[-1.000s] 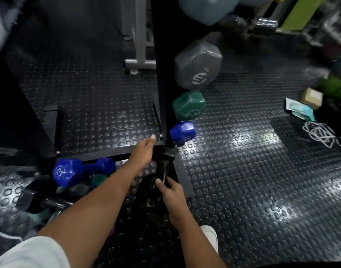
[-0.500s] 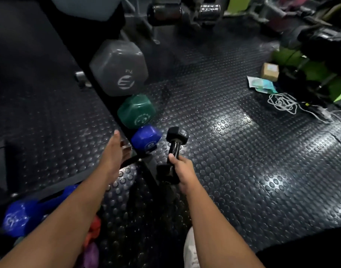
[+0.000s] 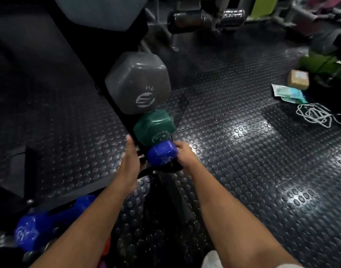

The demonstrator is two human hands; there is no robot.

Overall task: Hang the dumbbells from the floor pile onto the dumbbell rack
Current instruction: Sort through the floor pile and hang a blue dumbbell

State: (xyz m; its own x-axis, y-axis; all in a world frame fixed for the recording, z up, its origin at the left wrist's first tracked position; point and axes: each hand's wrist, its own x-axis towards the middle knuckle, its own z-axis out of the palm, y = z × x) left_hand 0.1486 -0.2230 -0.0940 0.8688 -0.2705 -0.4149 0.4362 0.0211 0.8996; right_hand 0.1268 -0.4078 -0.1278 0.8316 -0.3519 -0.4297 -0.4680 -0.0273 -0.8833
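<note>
Rack (image 3: pixel 115 89) holds grey dumbbell (image 3: pixel 136 84), green (image 3: pixel 154 128), blue (image 3: pixel 161 154) in descending sizes. Your right hand (image 3: pixel 185 156) grips the small black dumbbell (image 3: pixel 172 168) just under the blue; seat its handle squarely. Left hand (image 3: pixel 130 161) open, flat against rack, empty.

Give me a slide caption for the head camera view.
Right hand seats a black dumbbell under the blue one on the rack.

My right hand (image 3: pixel 185 157) grips a black dumbbell (image 3: pixel 170 167) just under the rack's blue dumbbell (image 3: pixel 161 154); my left hand (image 3: pixel 130 163) rests flat against the rack (image 3: pixel 115 101).
</note>
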